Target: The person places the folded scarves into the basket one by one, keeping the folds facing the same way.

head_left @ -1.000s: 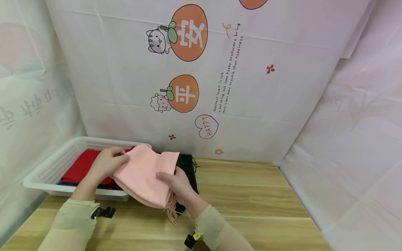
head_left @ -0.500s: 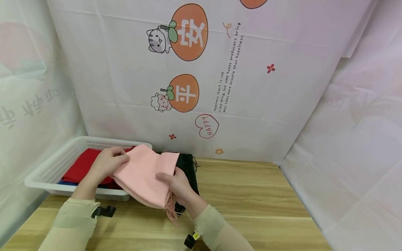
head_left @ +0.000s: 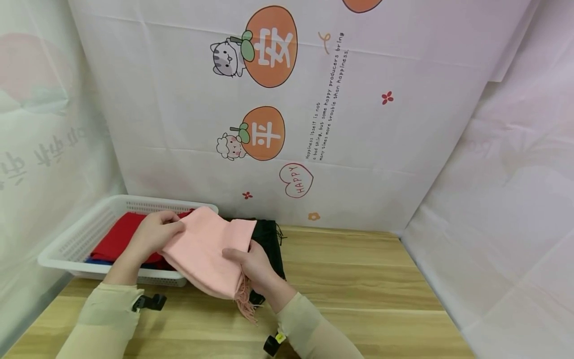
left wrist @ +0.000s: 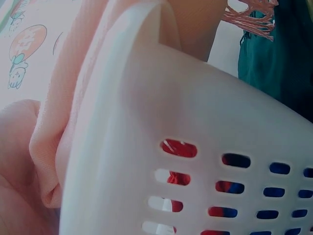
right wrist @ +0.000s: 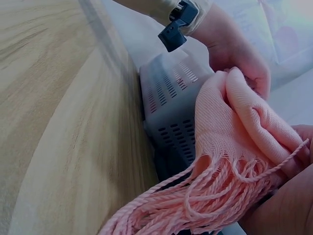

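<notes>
A folded pink scarf [head_left: 208, 252] with twisted fringe is held up between both hands, over the right end of the basket. My left hand [head_left: 158, 232] grips its left edge, thumb on top. On the right, my right hand [head_left: 255, 264] pinches the fringed end, its thumb lying across the top face; the fingers underneath are hidden. In the right wrist view the scarf's folded layers and long fringe [right wrist: 195, 205] hang down. Below and behind the scarf lies a dark green fringed cloth [head_left: 269, 244], partly covered by it.
A white perforated plastic basket [head_left: 67, 267] stands at the left against the back wall. Inside it are a folded red cloth [head_left: 117, 237] and something blue [head_left: 96, 261] under it. The wooden table [head_left: 358, 279] extends to the right. Printed white sheets [head_left: 358, 149] enclose the back and sides.
Almost nothing differs. Both hands keep the pink scarf in the same place, and the head view has shifted very slightly.
</notes>
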### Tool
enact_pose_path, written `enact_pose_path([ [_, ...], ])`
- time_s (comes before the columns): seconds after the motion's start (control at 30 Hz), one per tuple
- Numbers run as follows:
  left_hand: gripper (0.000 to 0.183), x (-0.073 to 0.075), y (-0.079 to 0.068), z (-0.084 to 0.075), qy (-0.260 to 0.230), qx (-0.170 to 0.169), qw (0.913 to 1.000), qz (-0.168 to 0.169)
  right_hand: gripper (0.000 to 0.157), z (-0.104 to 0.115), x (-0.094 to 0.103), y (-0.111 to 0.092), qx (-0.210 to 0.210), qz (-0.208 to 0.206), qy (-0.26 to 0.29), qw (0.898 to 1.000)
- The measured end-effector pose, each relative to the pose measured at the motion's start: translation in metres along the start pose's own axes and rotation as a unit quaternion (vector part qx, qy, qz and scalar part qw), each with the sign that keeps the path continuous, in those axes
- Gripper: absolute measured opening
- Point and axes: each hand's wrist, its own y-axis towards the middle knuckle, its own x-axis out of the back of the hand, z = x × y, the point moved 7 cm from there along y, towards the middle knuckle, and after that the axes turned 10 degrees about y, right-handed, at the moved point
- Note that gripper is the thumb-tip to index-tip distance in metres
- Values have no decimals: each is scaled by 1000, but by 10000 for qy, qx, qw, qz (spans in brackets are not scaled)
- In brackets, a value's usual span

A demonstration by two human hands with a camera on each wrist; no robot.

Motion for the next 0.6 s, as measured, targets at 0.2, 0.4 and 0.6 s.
enact_pose_path([
  [0.2,28,-1,1,0,16,29,10000,43,60,-1,0,0,60,8,-39,10000],
  [0.4,28,-1,2,-1,-4,-9,10000,11,63,-2,2,1,35,-4,-68,10000],
  [0.6,29,-1,0,2,16,50,10000,22,63,-2,1,1,25,-10,-103,9999],
])
